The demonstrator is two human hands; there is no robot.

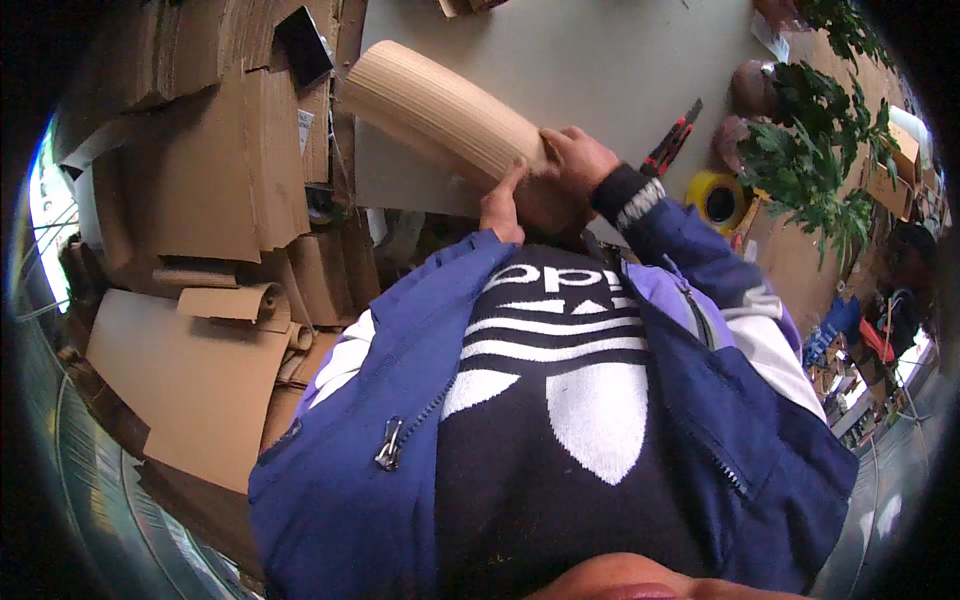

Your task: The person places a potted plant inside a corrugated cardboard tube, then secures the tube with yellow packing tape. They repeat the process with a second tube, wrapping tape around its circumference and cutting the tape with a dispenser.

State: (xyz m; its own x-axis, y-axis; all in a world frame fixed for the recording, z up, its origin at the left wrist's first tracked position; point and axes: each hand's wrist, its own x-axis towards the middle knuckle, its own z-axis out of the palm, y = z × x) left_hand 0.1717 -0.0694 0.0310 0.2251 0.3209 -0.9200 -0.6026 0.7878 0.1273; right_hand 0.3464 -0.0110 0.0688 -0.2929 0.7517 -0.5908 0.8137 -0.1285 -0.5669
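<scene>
Cardboard fills most of what we see: flat brown sheets and loose curls (200,330) are heaped along our left, well apart from our hands. Ahead of us lies the grey table (600,60), bare across much of its top.

Next in size is the corrugated cardboard roll (440,115), pale and ribbed, which slants from the table's left edge down towards our chest. It looks already curled into a fairly tight tube along its whole visible length, so we judge the rolling largely done; the near end is hidden under our hands, and we cannot tell whether it is fastened.

Our right hand (572,160) closes over the top of the roll's near end, fingers wrapped around it. Our left hand (500,208) presses against the underside of the same end, thumb up along the ribs, clasping it too.

On the table to our right, the yellow tape roll (718,198) lies near our right sleeve, and the red utility knife (672,140) just beyond it; neither is touched. We judge that taping or trimming, if meant, remains to be done.
</scene>
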